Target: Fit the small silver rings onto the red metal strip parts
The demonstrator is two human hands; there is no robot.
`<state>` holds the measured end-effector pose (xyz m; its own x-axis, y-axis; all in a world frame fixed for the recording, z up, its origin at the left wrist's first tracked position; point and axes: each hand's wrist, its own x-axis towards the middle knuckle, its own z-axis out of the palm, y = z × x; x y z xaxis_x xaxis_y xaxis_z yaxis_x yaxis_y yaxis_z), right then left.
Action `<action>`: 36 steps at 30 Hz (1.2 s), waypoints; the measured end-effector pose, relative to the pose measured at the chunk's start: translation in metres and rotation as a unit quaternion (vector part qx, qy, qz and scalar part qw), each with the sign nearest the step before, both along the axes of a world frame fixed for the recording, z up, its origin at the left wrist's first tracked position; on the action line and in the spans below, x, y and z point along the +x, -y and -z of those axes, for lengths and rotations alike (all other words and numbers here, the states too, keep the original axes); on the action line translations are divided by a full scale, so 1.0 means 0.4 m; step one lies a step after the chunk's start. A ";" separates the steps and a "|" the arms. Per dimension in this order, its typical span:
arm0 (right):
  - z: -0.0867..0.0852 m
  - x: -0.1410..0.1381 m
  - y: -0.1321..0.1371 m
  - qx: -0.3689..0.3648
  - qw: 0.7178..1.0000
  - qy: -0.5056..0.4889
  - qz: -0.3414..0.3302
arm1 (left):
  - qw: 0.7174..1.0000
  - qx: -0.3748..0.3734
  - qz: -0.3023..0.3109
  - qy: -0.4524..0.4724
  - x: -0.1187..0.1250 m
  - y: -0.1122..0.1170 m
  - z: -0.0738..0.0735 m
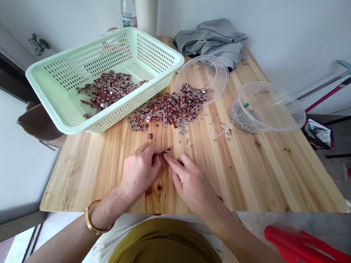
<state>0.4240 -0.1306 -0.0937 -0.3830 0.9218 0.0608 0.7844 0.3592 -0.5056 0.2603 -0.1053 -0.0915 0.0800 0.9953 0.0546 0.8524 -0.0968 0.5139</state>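
My left hand [141, 167] pinches a narrow reddish-brown strip [166, 150] between thumb and fingers, just above the table's near part. Small shiny metal spots show along it. My right hand [191, 180] reaches in from the other side, its index fingertip against the strip and its thumb apart from that finger. Whether a small disc sits under the fingertip is hidden. Beyond my hands lies a heap of similar strips [168, 109]. Loose small metal discs [184, 126] are scattered beside it, and a single small square piece [150, 136] lies nearer my left hand.
A pale green basket [98, 124] with more strips stands at the left. To the right, a clear tub [268, 115] holds many metal discs. A clear lid [219, 84], grey cloth [209, 39], bottle [128, 7] and flask [146, 8] are at the back of the wooden table [282, 179].
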 end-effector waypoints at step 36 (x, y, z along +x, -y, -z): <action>-0.009 0.061 -0.050 0.076 0.989 -0.098 0.075 | 1.000 0.004 0.021 -0.018 0.001 -0.002 -0.011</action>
